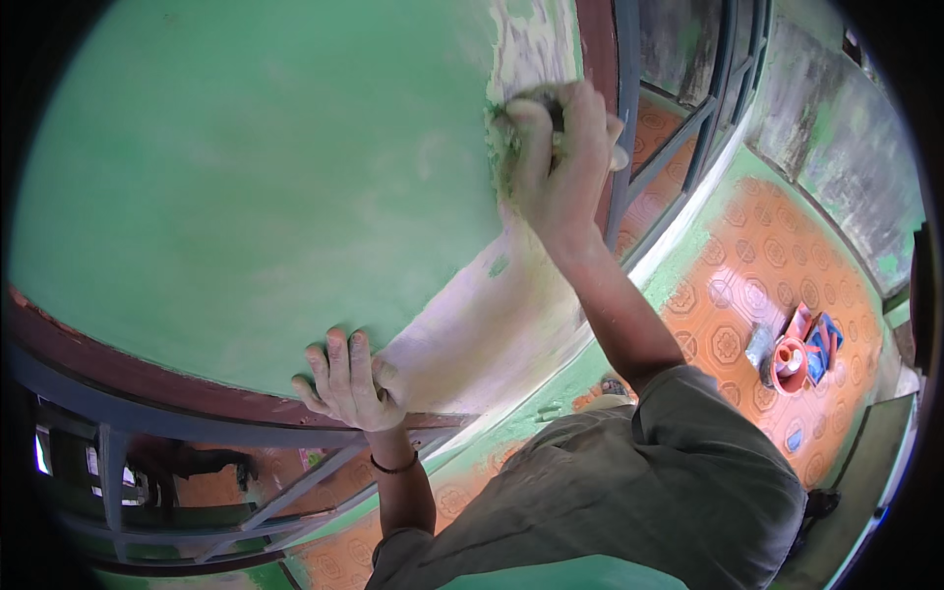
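A green-painted wall (256,187) fills the upper left. Along its right and lower edges the paint is gone, leaving a whitish strip (472,334) with ragged borders. My right hand (570,157) presses near the top of this strip, its fingers curled round something dark and mostly hidden. What that thing is, I cannot make out. Rough green remnants of paint show right beside these fingers. Lower down, my left hand (352,383) rests on the wall by its lower brown edge. Its fingers are stretched out, holding nothing, and a dark band circles the wrist.
Brown trim and blue-grey barred frames (678,147) border the wall at right and lower left. Pale green dust covers part of the orange patterned floor (747,265). On it stands a reddish bucket (789,366) among blue and clear plastic pieces.
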`<state>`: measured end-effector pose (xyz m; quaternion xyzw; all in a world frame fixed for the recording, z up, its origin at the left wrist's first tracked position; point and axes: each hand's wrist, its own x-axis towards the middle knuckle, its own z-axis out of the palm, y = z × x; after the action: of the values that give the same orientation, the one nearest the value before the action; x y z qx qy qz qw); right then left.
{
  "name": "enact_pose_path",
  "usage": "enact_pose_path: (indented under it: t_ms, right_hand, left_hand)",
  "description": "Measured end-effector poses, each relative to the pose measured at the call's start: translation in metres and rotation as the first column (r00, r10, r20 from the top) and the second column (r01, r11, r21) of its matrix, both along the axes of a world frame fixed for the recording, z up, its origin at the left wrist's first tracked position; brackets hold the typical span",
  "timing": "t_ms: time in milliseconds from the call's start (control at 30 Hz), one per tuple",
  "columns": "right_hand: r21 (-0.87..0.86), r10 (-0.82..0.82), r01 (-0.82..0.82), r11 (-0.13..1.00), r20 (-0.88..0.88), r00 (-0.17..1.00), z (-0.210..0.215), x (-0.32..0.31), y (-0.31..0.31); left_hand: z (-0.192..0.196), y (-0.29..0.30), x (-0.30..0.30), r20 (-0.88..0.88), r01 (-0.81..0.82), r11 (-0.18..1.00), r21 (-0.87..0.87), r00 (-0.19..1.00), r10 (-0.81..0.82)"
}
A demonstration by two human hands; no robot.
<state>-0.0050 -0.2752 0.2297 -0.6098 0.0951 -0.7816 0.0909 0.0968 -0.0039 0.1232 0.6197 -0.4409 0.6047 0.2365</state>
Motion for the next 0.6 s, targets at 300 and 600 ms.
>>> enact_pose_path:
  t_ms: [300,600]
  right_hand:
    - [0.213,0.067,-0.052,0.976,-0.065,0.996,-0.011,0.000,0.009]
    - [0.244,0.039,-0.032,0.969,-0.026,0.999,-0.024,0.003,0.011]
  left_hand:
    - [0.000,-0.003,-0.005,-0.042,-0.009,1.000,-0.025,0.999,0.008]
    - [0.005,-0.015,-0.010,-0.060,-0.025,0.998,-0.064,0.998,0.021]
